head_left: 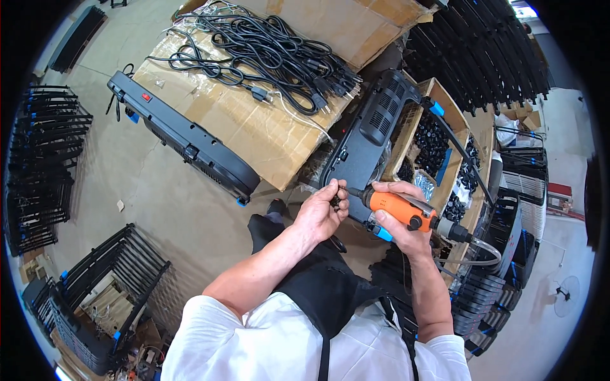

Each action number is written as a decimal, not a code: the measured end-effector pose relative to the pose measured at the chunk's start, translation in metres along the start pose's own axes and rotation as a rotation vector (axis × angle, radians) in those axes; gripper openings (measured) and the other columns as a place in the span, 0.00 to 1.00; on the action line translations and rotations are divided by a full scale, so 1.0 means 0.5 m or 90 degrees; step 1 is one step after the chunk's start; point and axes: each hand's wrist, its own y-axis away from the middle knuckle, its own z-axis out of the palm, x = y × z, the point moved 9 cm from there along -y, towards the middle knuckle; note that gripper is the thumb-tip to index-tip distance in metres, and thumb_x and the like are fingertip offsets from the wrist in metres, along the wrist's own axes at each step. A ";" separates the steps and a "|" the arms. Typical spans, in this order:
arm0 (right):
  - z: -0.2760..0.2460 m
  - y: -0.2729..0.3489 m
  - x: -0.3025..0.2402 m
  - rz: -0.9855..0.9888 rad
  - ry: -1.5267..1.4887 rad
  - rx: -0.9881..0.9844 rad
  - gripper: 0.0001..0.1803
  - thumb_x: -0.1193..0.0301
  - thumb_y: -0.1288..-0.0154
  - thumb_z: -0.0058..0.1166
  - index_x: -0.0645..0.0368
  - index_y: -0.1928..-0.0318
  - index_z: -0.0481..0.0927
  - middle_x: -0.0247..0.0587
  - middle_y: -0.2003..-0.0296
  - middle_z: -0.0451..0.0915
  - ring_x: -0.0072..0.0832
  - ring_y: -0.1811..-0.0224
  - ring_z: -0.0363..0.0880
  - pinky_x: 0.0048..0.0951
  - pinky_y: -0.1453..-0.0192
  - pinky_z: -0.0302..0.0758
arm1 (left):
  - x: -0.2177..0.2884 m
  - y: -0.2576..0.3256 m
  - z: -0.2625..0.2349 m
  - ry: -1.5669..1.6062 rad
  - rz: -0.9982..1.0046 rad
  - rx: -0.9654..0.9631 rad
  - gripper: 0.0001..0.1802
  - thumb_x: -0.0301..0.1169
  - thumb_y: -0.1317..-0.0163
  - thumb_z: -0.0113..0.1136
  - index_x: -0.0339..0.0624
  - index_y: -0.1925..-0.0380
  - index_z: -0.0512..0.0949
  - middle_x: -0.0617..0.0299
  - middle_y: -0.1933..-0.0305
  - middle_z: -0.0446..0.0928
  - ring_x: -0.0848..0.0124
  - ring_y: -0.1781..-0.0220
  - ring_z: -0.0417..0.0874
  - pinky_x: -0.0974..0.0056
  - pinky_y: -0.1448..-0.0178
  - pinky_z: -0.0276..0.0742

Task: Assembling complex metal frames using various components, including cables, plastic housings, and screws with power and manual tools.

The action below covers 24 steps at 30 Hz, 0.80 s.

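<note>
My right hand [399, 219] grips an orange power screwdriver [401, 208] with a hose trailing off to the right. Its tip points left toward my left hand [323, 213]. My left hand pinches small dark screws [335, 200] at its fingertips, right against the driver's tip. Just behind both hands lies a long black plastic housing [372, 130] with vent slots, resting across my lap area and leaning on a cardboard box [438, 95].
A second black housing [184, 136] leans on a cardboard surface [248, 120] covered with a tangle of black power cords [267, 51]. The box on the right holds small black parts [432, 143]. Stacks of black frames [38, 165] stand left, lower left and far right on the concrete floor.
</note>
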 end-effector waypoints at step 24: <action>0.071 -0.100 0.070 0.114 0.156 -0.034 0.22 0.76 0.34 0.71 0.55 0.41 0.81 0.43 0.43 0.86 0.26 0.45 0.86 0.32 0.39 0.83 | -0.013 0.041 -0.028 -0.253 -0.029 -0.075 0.16 0.40 0.16 0.52 0.40 0.47 0.81 0.65 0.62 0.82 0.76 0.65 0.82 0.70 0.61 0.80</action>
